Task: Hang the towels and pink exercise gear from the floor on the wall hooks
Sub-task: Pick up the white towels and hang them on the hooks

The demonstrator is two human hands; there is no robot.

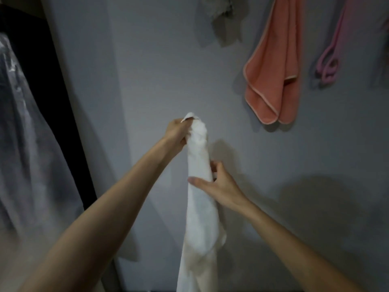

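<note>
A white towel (200,207) hangs bunched in front of the grey wall. My left hand (179,131) grips its top end, raised at the centre. My right hand (216,182) is lower and circles the towel's middle, thumb in front and fingers curled behind it. A coral towel (271,76) hangs on the wall at the upper right. To its right hangs the pink exercise gear (330,62), a looped band. A grey cloth (225,20) hangs at the top centre. The hooks themselves are out of view.
At the left stands a dark frame (42,91) with clothing under clear plastic (19,123). Bare grey wall (157,60) lies between the grey cloth and my hands.
</note>
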